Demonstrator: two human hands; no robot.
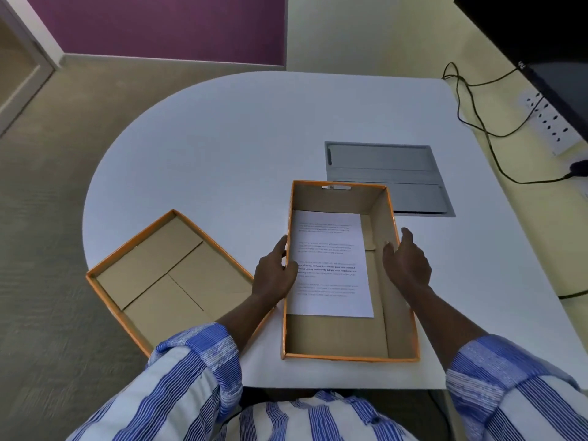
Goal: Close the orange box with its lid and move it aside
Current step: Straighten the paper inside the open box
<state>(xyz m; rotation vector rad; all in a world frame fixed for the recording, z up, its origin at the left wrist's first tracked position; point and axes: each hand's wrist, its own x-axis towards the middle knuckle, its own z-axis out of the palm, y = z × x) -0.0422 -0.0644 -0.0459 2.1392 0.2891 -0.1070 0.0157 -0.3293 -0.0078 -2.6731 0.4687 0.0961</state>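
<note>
The orange box (337, 338) stands open on the white table in front of me, with a printed sheet of paper (331, 265) lying flat inside. Its orange lid (152, 275) lies upside down to the left, overhanging the table's curved edge. My left hand (273, 272) rests against the box's left wall, fingers on the rim and touching the paper's edge. My right hand (407, 262) hovers over the box's right wall with fingers spread and nothing in it.
A grey metal cable hatch (381, 167) is set into the table (222, 148) just behind the box. Black cables (477, 122) and a white power strip (553, 122) lie at the right, beside a dark screen (547, 43).
</note>
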